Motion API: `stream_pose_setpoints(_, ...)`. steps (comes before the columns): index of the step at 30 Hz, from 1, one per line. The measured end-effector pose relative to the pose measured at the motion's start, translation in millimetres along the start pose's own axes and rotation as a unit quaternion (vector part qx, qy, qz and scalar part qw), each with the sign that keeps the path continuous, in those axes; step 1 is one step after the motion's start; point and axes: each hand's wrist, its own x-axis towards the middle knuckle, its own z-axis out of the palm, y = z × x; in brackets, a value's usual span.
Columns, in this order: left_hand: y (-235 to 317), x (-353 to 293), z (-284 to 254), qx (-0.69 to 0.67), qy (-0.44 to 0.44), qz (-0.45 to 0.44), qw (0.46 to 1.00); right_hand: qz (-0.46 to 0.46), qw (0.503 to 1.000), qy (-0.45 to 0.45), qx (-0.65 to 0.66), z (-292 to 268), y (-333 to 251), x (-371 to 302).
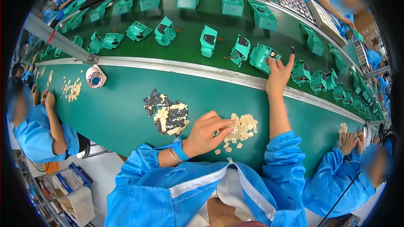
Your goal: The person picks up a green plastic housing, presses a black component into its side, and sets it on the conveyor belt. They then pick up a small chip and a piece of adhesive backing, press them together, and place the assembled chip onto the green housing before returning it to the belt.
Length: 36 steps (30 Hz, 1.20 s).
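My left hand (206,133), a blue band and a bracelet at its wrist, is at the left edge of a pile of small flat cream pieces (246,127). Its thumb and forefinger curl toward each other in a pinch; whatever lies between the tips is too small to make out. Out over the green belt, my right hand (279,75) grips the near edge of a green plastic housing (260,56). One finger of that hand stretches away, with a small black thing (293,50) at its tip; I cannot tell whether it is a part or a finger cover.
Left of my left hand lies a heap of black and cream parts (167,113). A white round-fronted device (96,76) stands by the metal rail (189,67). More green housings (208,41) line the belt (185,33). Co-workers sit at left (42,130) and right (341,180).
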Motion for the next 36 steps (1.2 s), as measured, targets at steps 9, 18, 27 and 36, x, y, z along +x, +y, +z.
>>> stream_pose_setpoints(9, 5.6, 15.9, -3.0, -0.534, 0.016, -0.292, 0.794, 0.229, 0.949, -0.098, 0.196, 0.9, -70.7, -98.9)
stream_pose_setpoints(18, 12.3, 14.5, -8.3, -0.617, 0.021, -0.304, 0.726, -0.051, 0.988, 0.095, -0.114, 6.4, -72.3, -121.2)
stream_pose_setpoints(27, 5.6, 1.8, 4.2, -0.515, 0.069, -0.273, 0.809, 0.193, 0.972, -0.050, 0.121, 10.7, -86.0, -150.3)
stream_pose_setpoints(36, 6.2, 3.5, 9.6, -0.505, 0.072, -0.280, 0.813, 0.179, 0.978, -0.070, 0.081, 14.6, -88.4, -153.4)
